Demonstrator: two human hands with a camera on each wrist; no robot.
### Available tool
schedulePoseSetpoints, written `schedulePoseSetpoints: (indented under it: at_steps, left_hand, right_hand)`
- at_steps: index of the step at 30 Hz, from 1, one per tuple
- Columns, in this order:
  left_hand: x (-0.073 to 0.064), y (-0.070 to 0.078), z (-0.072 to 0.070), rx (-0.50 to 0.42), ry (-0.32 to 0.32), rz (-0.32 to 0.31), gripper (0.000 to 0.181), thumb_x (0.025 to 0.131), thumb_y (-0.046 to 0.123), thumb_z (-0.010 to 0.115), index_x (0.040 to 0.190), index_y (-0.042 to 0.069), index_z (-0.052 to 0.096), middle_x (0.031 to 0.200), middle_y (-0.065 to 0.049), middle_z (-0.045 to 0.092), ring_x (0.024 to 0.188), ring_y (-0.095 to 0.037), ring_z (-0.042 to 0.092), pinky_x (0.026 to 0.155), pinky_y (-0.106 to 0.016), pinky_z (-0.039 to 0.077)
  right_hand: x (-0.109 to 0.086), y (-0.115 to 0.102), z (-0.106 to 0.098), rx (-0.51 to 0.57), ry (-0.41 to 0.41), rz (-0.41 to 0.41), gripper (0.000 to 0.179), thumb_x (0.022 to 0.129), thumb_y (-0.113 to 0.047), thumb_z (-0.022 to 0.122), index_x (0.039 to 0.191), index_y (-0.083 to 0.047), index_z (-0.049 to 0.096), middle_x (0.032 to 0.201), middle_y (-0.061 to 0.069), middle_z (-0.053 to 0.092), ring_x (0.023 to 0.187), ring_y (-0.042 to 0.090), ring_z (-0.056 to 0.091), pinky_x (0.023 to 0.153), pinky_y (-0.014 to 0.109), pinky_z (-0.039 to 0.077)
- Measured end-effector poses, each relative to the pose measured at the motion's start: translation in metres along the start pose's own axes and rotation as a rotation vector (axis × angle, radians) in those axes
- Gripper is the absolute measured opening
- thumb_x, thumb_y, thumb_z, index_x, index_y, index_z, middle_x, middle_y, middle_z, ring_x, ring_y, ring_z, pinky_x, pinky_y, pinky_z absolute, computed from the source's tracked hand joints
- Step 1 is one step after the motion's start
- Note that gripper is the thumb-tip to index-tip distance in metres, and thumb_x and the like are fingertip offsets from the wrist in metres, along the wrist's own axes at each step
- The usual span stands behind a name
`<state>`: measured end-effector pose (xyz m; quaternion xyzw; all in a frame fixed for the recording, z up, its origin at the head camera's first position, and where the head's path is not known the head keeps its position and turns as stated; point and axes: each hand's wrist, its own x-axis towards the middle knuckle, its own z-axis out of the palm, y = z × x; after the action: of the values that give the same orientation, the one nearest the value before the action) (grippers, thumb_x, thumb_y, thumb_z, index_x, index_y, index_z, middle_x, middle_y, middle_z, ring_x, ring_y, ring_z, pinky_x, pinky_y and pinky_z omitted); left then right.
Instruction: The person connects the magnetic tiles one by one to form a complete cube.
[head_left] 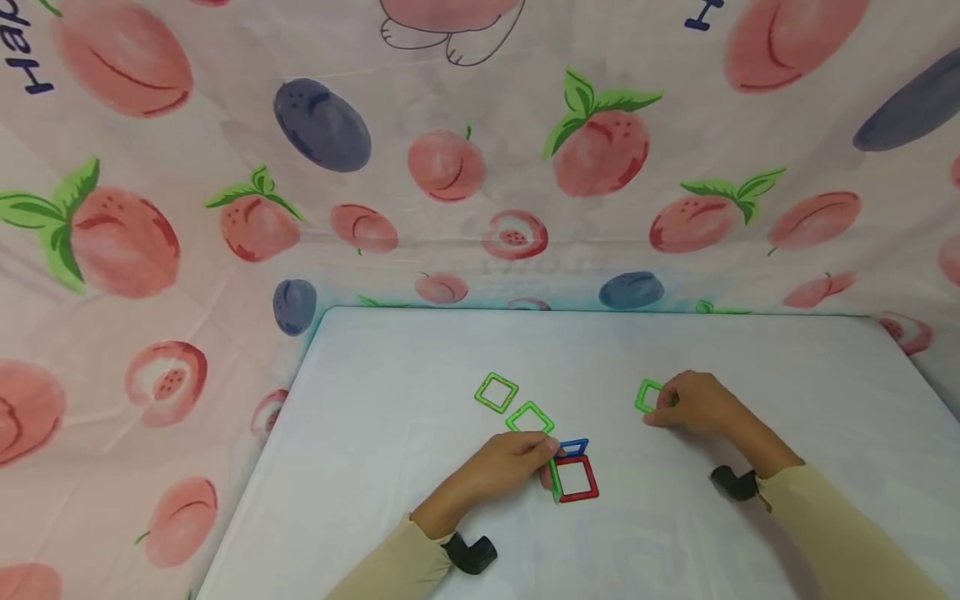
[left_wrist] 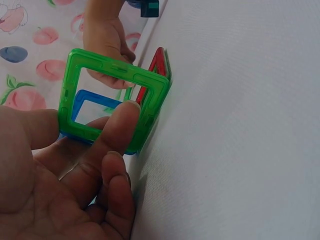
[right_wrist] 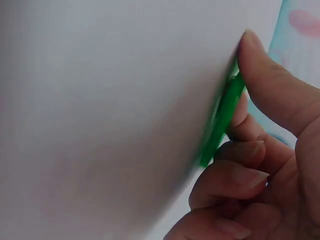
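Observation:
My left hand [head_left: 501, 467] holds a green square magnetic tile [left_wrist: 69, 95] on edge, with the thumb at one side and fingertips against its frame. Joined along this standing tile is a red square tile [head_left: 592, 477], flat on the table. A blue square tile [head_left: 584, 447] stands tilted at the red one's far edge. Farther right, my right hand [head_left: 693, 404] pinches another green square tile [head_left: 641, 396] between thumb and fingers, close to the tabletop. In the right wrist view this green tile [right_wrist: 222, 120] shows nearly edge-on, partly hidden by the fingers.
Two loose green square tiles lie beyond my left hand: one farther off [head_left: 483, 384], one nearer [head_left: 518, 412], close to the hand. The white table [head_left: 360, 400] meets a fruit-printed cloth [head_left: 390, 275] at its back and left edges.

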<state>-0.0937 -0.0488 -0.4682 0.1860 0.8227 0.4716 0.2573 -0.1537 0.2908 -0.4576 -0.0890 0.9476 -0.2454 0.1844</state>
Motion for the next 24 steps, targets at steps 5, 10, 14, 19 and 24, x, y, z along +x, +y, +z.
schedulePoseSetpoints:
  at_steps: [5, 10, 14, 19, 24]
  left_hand:
    - [0.0, 0.001, 0.0, -0.004, 0.0, -0.004, 0.044, 0.107, 0.051, 0.046, 0.082, 0.023, 0.069, 0.08, 0.007, 0.073, 0.09, -0.004, 0.057, 0.08, -0.026, 0.04]
    - [0.0, 0.002, 0.0, -0.008, -0.003, -0.011, 0.044, 0.107, 0.051, 0.046, 0.083, 0.022, 0.069, 0.08, 0.007, 0.073, 0.09, -0.004, 0.057, 0.079, -0.026, 0.04]
    - [-0.001, 0.003, 0.0, 0.003, 0.001, -0.013, 0.045, 0.107, 0.051, 0.045, 0.083, 0.022, 0.069, 0.081, 0.008, 0.073, 0.09, -0.004, 0.057, 0.079, -0.026, 0.04]
    - [0.0, 0.003, 0.0, 0.002, 0.006, -0.021, 0.046, 0.107, 0.052, 0.045, 0.082, 0.022, 0.069, 0.081, 0.009, 0.073, 0.091, -0.005, 0.057, 0.08, -0.027, 0.041]
    - [0.001, 0.002, 0.0, -0.004, 0.003, -0.021, 0.045, 0.107, 0.052, 0.045, 0.082, 0.022, 0.069, 0.081, 0.009, 0.073, 0.089, -0.005, 0.057, 0.078, -0.026, 0.04]
  right_hand:
    - [-0.012, -0.015, 0.01, 0.008, 0.001, -0.018, 0.033, 0.087, -0.037, 0.08, 0.07, -0.014, 0.064, 0.068, -0.003, 0.051, 0.07, 0.016, 0.047, 0.06, 0.031, 0.037]
    - [-0.025, -0.029, 0.013, 0.044, 0.034, -0.032, 0.028, 0.088, -0.034, 0.079, 0.074, -0.014, 0.067, 0.07, -0.003, 0.051, 0.072, 0.016, 0.046, 0.06, 0.029, 0.036]
    - [-0.031, -0.038, 0.015, 0.067, 0.053, -0.064, 0.028, 0.089, -0.033, 0.079, 0.073, -0.014, 0.066, 0.066, -0.004, 0.047, 0.069, 0.014, 0.045, 0.058, 0.026, 0.033]
    - [-0.038, -0.05, 0.019, 0.111, 0.039, -0.083, 0.034, 0.092, -0.035, 0.076, 0.069, -0.014, 0.062, 0.064, -0.006, 0.04, 0.066, 0.012, 0.042, 0.057, 0.025, 0.031]
    - [-0.045, -0.065, 0.029, 0.146, 0.017, -0.123, 0.035, 0.094, -0.038, 0.074, 0.069, -0.016, 0.063, 0.064, -0.008, 0.044, 0.065, 0.008, 0.042, 0.057, 0.024, 0.033]
